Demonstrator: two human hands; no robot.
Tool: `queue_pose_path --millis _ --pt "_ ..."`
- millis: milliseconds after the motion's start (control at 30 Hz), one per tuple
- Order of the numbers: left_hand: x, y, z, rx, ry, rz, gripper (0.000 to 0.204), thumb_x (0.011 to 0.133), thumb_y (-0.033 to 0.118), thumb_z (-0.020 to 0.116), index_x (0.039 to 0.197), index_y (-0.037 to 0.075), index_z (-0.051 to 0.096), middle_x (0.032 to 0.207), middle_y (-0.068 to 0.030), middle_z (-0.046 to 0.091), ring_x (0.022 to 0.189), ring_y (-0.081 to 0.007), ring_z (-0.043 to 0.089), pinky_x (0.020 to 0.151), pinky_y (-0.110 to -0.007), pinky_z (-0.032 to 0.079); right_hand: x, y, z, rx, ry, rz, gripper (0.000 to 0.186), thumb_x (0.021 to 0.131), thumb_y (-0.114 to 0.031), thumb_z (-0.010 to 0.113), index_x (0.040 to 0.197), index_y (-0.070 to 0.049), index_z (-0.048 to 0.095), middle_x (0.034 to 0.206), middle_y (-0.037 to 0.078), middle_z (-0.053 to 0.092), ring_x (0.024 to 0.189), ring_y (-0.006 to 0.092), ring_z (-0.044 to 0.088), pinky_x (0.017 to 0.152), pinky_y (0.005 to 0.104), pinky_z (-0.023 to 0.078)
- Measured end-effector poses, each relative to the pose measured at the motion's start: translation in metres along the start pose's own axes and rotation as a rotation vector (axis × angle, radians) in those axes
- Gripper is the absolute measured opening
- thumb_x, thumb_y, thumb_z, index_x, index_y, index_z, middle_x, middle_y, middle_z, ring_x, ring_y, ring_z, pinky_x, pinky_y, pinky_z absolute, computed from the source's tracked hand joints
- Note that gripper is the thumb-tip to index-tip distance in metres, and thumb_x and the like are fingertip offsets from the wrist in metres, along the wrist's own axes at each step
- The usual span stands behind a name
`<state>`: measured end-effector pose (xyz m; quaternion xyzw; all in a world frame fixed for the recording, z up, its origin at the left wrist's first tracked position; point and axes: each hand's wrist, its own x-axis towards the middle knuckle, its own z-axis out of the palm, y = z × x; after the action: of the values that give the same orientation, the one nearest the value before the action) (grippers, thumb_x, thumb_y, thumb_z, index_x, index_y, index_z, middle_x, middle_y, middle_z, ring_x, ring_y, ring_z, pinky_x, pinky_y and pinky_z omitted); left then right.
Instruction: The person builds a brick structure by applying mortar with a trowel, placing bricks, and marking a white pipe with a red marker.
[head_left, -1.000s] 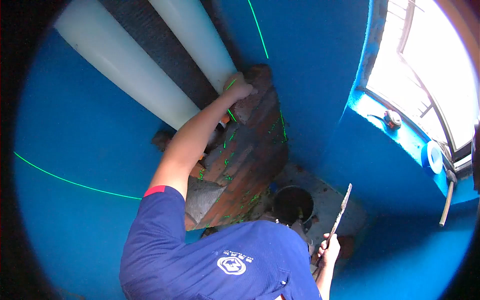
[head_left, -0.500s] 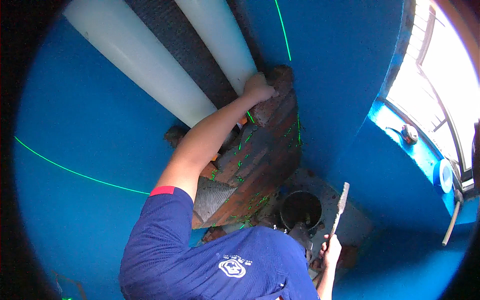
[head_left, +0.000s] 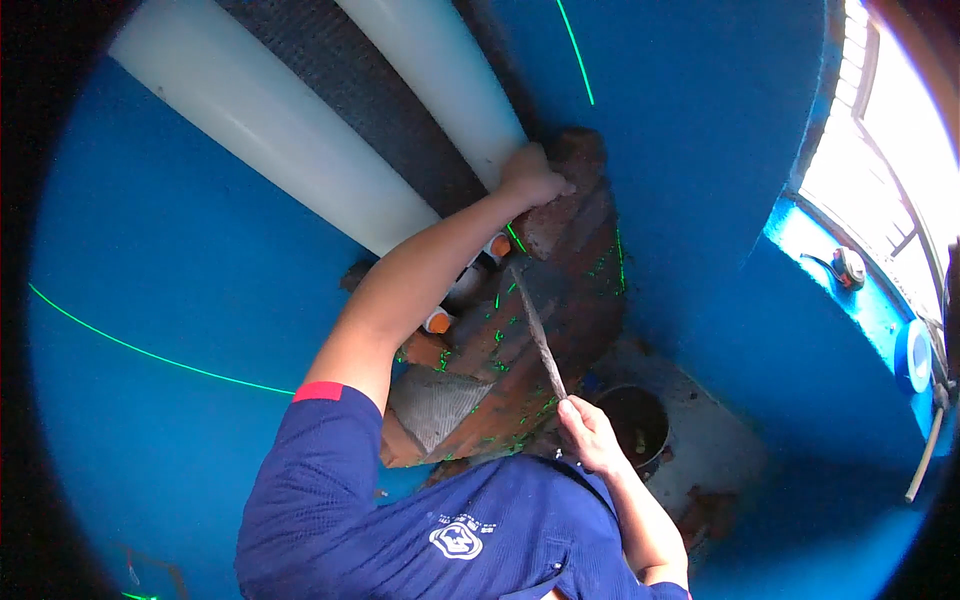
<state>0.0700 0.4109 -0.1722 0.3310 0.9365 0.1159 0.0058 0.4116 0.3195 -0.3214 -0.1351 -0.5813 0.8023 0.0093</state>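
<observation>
Tool (head_left: 542,345) in the right hand (head_left: 590,432): long, narrow, grey-brown (mottled surface).

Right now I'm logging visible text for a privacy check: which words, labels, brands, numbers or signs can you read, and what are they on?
Blue shirt: a white emblem with tiny white lettering beside it, too small and blurred to read.
Tape measure and blue roll on the window ledge: no readable text.

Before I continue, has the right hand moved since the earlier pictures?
Yes. The right hand has moved left, from right of the dark bucket to left of it.
</observation>
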Motion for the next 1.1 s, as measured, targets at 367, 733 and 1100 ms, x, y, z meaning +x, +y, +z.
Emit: queue_pose_path --millis 367,733,1100 --pt "0.001 0.001 -0.009 -0.006 -0.116 0.054 0.062 0.060 0.036 0.084 0.101 -0.005 0.063 0.100 -0.0202 0.067 0.095 -0.0352 0.065 0.081 -0.042 0.052 0.012 -0.052 -0.027 0.047 0.000 0.198 0.039 0.100 -0.041 0.046 0.079 -0.008 0.051 0.064 -0.005 0.042 0.058 0.0076 0.039 0.052 0.0269 0.034" --pt "0.005 0.005 -0.020 0.100 -0.261 0.064 0.080 0.059 0.047 0.084 0.115 -0.005 0.059 0.115 -0.0224 0.062 0.107 -0.0360 0.060 0.087 -0.042 0.051 0.023 -0.060 -0.028 -0.026 0.035 0.231 0.040 0.100 -0.042 0.045 0.081 -0.007 0.052 0.063 -0.004 0.043 0.056 0.0068 0.040 0.051 0.0255 0.033" --pt "0.005 0.002 -0.021 0.023 -0.225 0.106 0.074 0.060 0.045 0.083 0.110 -0.005 0.063 0.108 -0.0231 0.065 0.100 -0.0359 0.063 0.085 -0.043 0.052 0.030 -0.090 -0.040 0.127 -0.133 0.430 0.046 0.097 -0.053 0.043 0.073 -0.014 0.043 0.057 -0.006 0.035 0.046 0.0072 0.029 0.042 0.0258 0.024"
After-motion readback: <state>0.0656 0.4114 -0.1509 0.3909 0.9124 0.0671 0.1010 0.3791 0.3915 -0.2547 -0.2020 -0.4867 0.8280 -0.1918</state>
